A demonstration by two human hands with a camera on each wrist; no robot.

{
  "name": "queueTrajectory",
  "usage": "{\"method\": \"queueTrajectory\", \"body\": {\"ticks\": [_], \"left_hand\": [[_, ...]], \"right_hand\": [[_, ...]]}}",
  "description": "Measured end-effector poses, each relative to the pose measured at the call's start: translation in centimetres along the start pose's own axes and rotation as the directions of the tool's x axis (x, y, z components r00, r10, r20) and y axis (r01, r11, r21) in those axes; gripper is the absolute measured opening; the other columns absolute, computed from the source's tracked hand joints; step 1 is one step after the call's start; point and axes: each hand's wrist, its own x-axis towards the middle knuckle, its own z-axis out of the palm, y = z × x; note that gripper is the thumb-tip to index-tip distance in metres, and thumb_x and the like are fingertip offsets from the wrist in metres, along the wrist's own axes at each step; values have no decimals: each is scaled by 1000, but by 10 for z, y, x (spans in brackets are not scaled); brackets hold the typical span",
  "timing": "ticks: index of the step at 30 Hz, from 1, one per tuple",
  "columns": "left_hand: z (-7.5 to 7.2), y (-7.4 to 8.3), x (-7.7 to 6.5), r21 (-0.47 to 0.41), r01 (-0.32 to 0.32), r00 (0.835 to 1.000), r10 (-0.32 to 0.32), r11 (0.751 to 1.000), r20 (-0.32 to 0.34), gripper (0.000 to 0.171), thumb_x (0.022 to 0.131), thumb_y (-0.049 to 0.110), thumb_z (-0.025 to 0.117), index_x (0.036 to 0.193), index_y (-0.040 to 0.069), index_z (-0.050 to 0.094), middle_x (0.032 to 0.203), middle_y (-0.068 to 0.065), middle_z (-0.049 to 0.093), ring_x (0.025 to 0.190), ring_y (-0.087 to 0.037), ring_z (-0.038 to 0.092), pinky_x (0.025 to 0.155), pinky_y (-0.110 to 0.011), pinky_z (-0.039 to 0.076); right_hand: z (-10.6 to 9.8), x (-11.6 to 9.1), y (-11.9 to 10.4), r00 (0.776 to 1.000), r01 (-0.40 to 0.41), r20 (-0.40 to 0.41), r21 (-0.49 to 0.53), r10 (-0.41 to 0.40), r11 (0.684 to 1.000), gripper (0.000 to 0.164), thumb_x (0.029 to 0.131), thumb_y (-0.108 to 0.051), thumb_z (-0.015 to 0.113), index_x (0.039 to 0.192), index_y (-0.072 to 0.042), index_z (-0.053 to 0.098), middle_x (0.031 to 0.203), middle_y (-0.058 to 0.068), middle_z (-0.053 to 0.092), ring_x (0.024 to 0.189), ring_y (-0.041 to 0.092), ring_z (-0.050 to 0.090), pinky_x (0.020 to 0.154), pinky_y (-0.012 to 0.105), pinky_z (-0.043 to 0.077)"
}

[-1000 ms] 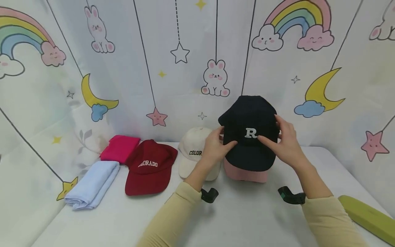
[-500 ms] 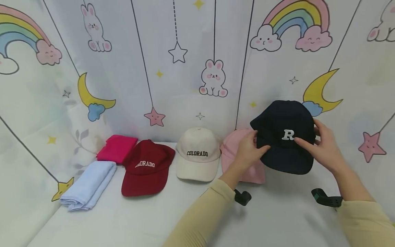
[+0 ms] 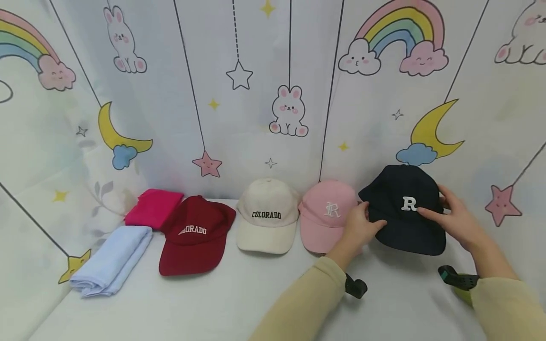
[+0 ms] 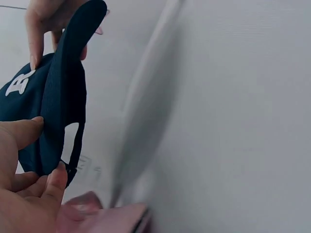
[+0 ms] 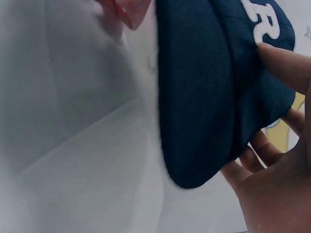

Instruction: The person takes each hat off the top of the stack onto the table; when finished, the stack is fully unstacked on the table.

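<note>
Both hands hold a dark navy baseball cap (image 3: 405, 227) with a white letter R on its front, at the right end of a row of caps. My left hand (image 3: 360, 225) pinches its left side, thumb on the front near the brim and fingers behind. On the opposite side my right hand (image 3: 458, 218) grips it, the thumb beside the R. In the left wrist view the navy cap (image 4: 58, 92) shows edge-on, its brim and back strap visible. A pink cap (image 3: 326, 213) stands just left of it, partly covered by my left hand.
Further left along the white table (image 3: 192, 312) sit a cream cap (image 3: 266, 222) and a dark red cap (image 3: 198, 237). Beyond them lie a folded bright pink cloth (image 3: 153, 208) and a folded light blue cloth (image 3: 111, 260). A patterned curtain (image 3: 256, 123) hangs behind. Something green (image 3: 462, 296) shows beside the right wrist.
Both hands have carried the navy cap rightward from in front of the pink cap, then lowered it toward the table. The pink cap and the cream cap's lettering have come into view.
</note>
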Motion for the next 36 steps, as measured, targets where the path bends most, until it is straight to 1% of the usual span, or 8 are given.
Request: {"method": "queueTrajectory", "body": {"ticks": [5, 9, 13, 16, 21, 26, 31, 36], "left_hand": [[13, -10, -4, 47, 51, 999, -52, 998, 16, 64, 80, 27, 87, 135, 6, 62, 129, -2, 65, 119, -9, 58, 99, -21, 45], [20, -14, -9, 113, 86, 994, -93, 990, 56, 67, 79, 29, 88, 136, 6, 61, 129, -3, 65, 119, -10, 58, 100, -22, 45], [19, -15, -11, 160, 96, 989, -113, 982, 100, 70, 79, 32, 87, 138, 7, 59, 132, -3, 63, 121, -11, 57, 102, -23, 44], [13, -17, -12, 184, 86, 979, -117, 979, 166, 75, 80, 35, 86, 142, 6, 55, 137, -3, 60, 125, -10, 54, 104, -23, 42], [-13, -20, -18, 184, 15, 960, -66, 983, 273, 78, 83, 41, 82, 147, 8, 51, 142, 0, 57, 127, -8, 52, 104, -25, 42], [-52, -23, -26, 73, -69, 939, 40, 995, 341, 73, 85, 38, 81, 147, 11, 52, 138, 2, 59, 120, -8, 57, 98, -23, 46], [-95, -27, -36, -72, -82, 938, 102, 994, 332, 72, 86, 34, 81, 148, 12, 50, 143, 0, 56, 119, -12, 57, 97, -24, 47], [-138, -31, -42, -142, -118, 946, 154, 983, 284, 73, 89, 29, 79, 150, 7, 46, 149, -8, 50, 125, -27, 56, 99, -28, 47]], "right_hand": [[5, 2, 13, 991, -83, 112, 41, 78, 996, 100, 99, -43, 61, 160, -8, -11, 152, 46, 8, 135, 65, 12, 99, 83, 17], [12, -2, 22, 980, -105, 173, 46, 95, 993, 104, 98, -40, 63, 158, -4, -14, 150, 46, 11, 133, 64, 16, 98, 82, 21], [21, -3, 27, 979, -89, 184, 8, 86, 996, 110, 96, -36, 68, 156, 2, -16, 149, 47, 8, 132, 64, 16, 97, 81, 26], [29, -1, 28, 982, -80, 166, -40, 85, 996, 118, 92, -35, 73, 154, 5, -19, 152, 47, -2, 136, 65, 9, 99, 80, 23], [41, 3, 30, 989, -78, 118, -98, 90, 992, 128, 85, -34, 80, 153, 3, -23, 152, 46, -12, 137, 66, 2, 101, 81, 17], [49, 6, 28, 996, -52, 69, -109, 59, 993, 130, 83, -32, 83, 154, 4, -20, 151, 48, -7, 136, 66, 5, 101, 81, 18], [54, 7, 30, 998, -34, 42, -96, 38, 995, 129, 82, -31, 83, 155, 3, -18, 151, 48, -5, 135, 67, 7, 101, 80, 18], [59, 10, 31, 1000, -25, -8, -99, 24, 995, 129, 81, -30, 84, 156, 3, -15, 150, 48, -2, 133, 67, 10, 102, 80, 18]]}}
